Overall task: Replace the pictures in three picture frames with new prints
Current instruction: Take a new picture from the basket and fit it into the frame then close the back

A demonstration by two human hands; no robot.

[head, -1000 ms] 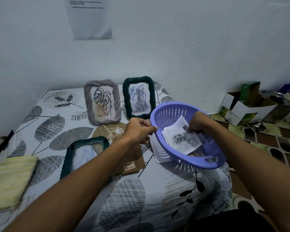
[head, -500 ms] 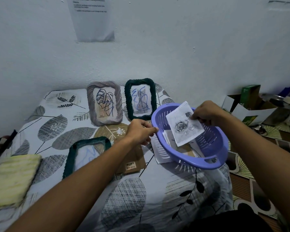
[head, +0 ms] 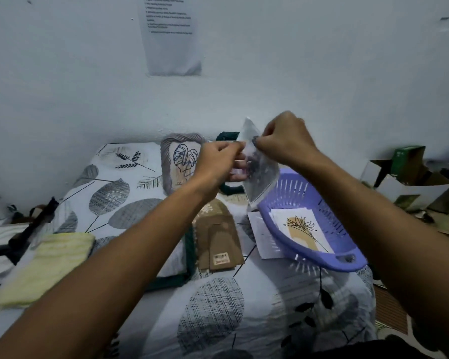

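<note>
Both hands hold a white print [head: 261,174] with a dark drawing up in the air above the bed. My right hand [head: 285,141] pinches its upper edge, and my left hand [head: 218,161] grips its left side. Below it sits a purple basket [head: 342,257] with more prints [head: 300,230], the top one a tan and black plant drawing. A grey frame [head: 167,161] with a leaf drawing leans on the wall. A dark green frame [head: 224,137] stands behind my hands, mostly hidden. Another green frame [head: 189,255] lies flat under my left arm, beside its brown backing card [head: 219,239].
A yellow cloth [head: 44,265] lies at the left on the leaf-patterned bedsheet [head: 218,312]. A white sheet [head: 259,237] pokes out under the basket. Open cardboard boxes [head: 410,177] stand on the floor at the right. A paper notice [head: 170,35] hangs on the wall.
My right hand lifted the print out of the basket and up. My left hand let go of the basket rim and took hold of the print. A plant print now tops the basket pile.
</note>
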